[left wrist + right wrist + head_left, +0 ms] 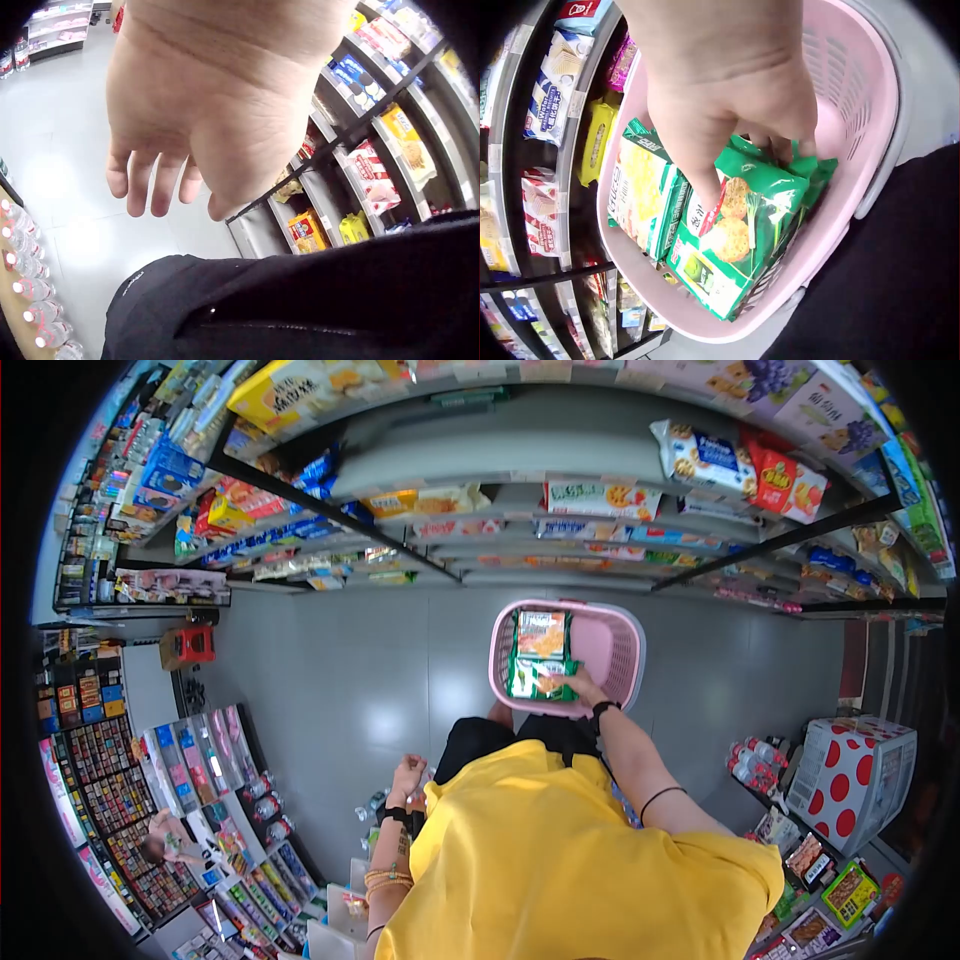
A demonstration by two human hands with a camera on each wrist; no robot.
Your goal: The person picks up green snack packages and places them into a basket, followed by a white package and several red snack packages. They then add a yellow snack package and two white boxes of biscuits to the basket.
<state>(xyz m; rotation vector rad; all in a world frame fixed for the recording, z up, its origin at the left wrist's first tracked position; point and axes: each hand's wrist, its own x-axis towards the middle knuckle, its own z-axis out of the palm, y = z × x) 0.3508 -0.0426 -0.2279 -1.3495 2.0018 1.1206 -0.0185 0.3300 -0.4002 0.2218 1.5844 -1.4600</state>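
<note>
A pink plastic basket (613, 650) stands low in front of the person, close to the shelves. In it lies a green bag of crackers (754, 221), with round crackers pictured on its front. My right hand (731, 112) grips this bag by its upper end, the thumb on the printed face and the other fingers behind, partly hidden. Beside it in the basket is a green and white biscuit pack (640, 196). The left hand (199, 112) hangs beside the black-clad leg, its fingers loosely bent and nothing in them.
Curved shelves (480, 455) of packaged snacks run along the front. Bottles (34, 289) stand in a row on the left. At the right are a white box with red dots (840, 780) and more bottles (755, 765). Grey tiled floor (370, 670) lies between.
</note>
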